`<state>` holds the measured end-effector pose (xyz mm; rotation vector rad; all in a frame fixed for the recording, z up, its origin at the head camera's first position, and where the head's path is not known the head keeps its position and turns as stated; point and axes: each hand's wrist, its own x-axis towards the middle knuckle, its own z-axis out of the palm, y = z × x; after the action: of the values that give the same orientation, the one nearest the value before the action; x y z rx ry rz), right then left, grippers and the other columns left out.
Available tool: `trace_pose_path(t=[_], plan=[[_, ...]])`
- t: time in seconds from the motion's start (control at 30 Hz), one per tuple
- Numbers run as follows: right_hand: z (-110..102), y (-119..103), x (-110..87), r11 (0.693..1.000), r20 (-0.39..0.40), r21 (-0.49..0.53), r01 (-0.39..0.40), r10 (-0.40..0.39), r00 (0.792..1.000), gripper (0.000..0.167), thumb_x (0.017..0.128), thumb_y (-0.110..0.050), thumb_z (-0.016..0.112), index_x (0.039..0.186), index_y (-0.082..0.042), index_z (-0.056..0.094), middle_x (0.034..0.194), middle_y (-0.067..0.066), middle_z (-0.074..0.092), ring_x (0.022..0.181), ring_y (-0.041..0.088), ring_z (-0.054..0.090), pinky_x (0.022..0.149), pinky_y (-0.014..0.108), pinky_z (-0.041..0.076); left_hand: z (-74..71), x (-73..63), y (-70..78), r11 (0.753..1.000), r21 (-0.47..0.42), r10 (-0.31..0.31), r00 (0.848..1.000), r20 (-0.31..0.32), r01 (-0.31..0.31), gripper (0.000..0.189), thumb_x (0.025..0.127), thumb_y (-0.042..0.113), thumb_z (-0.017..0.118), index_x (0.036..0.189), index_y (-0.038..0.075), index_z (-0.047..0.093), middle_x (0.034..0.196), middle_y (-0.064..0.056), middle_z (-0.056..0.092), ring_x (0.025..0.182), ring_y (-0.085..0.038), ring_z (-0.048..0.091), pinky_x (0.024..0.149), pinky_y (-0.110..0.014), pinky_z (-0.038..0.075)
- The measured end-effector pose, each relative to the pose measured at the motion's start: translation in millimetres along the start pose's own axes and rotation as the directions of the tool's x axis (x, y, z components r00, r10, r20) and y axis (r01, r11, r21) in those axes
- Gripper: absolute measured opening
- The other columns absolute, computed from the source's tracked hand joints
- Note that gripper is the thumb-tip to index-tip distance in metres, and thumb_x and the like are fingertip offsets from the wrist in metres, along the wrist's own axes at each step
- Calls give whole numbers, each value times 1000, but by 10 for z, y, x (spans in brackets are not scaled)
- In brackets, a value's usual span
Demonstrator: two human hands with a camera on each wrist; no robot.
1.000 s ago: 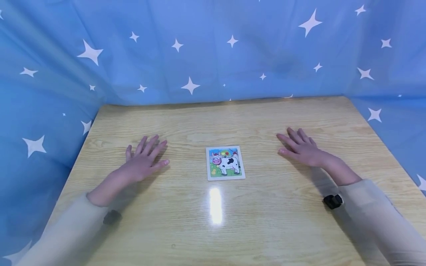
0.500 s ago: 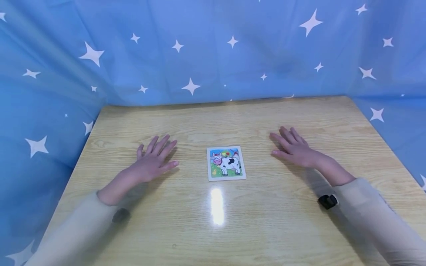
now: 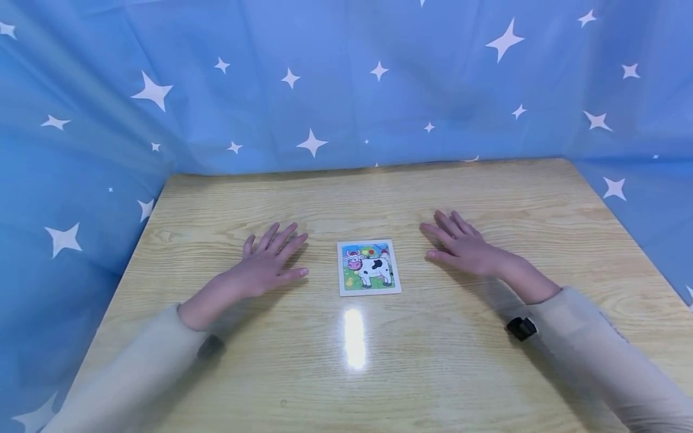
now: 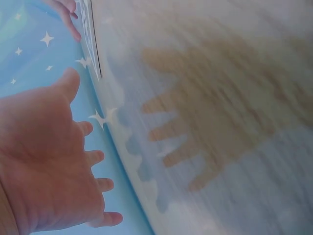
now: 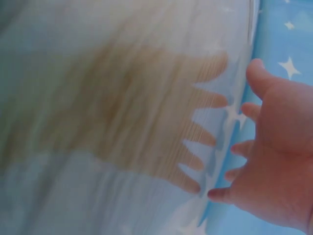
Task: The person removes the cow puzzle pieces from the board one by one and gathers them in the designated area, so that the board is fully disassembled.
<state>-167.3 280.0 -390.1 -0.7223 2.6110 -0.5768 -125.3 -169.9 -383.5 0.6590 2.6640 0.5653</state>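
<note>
A square cow puzzle (image 3: 369, 268) with a pale border lies flat on the wooden table in the head view. To its left my left hand (image 3: 262, 267) hovers above the tabletop, fingers spread and holding nothing. On the other side my right hand (image 3: 465, 249) is held over the table too, its fingers spread and apart from the puzzle. The left wrist view shows the left palm (image 4: 49, 161) facing the table, with its shadow below. In the right wrist view the right palm (image 5: 283, 152) appears likewise, bare of any object.
The light wooden table (image 3: 303, 373) has a bright glare spot in front of the puzzle. A blue cloth with white stars (image 3: 346, 78) hangs behind the table and along both sides. Small black devices (image 3: 521, 329) sit under the sleeve cuffs.
Both hands have moved inward toward the cow puzzle, the left going right and the right going left. The puzzle stays in its place on the table.
</note>
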Motion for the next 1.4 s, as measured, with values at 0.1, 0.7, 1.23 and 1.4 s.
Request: trace_pose_path(t=[0.1, 0.7, 1.23, 1.4], plan=[[11, -28, 14, 1000, -1, 9, 10, -10, 1000, 76, 116, -47, 55, 172, -2, 30, 178, 38, 2, 161, 64, -11, 123, 81, 0, 28, 38, 26, 1000, 4, 15, 1000, 6, -15, 76, 115, 42, 57, 176, 9, 25, 184, -19, 6, 167, -51, -4, 120, -85, -1], [130, -330, 139, 993, 23, -15, 116, -116, 993, 69, 116, -41, 58, 168, -1, 37, 175, 40, 12, 161, 66, 2, 123, 81, 12, 122, 159, 265, 992, 109, 58, 996, 70, -65, 80, 115, 48, 55, 177, 8, 23, 185, -15, 9, 169, -46, 1, 125, -79, 6], [274, -470, 232, 972, 33, 4, 233, -233, 972, 70, 117, -41, 57, 174, -9, 32, 179, 33, 12, 165, 58, -1, 123, 80, 12, 180, 213, 285, 983, 152, 96, 993, 65, -105, 82, 114, 49, 57, 176, 7, 23, 185, -14, 12, 169, -45, 3, 127, -75, 7], [380, -413, 292, 966, 35, 0, 258, -258, 966, 75, 115, -49, 58, 176, -15, 31, 181, 29, 13, 166, 55, 0, 121, 82, 16, 198, 234, 303, 979, 163, 118, 991, 57, -126, 82, 114, 50, 56, 176, 7, 25, 184, -14, 13, 169, -44, 5, 128, -75, 10]])
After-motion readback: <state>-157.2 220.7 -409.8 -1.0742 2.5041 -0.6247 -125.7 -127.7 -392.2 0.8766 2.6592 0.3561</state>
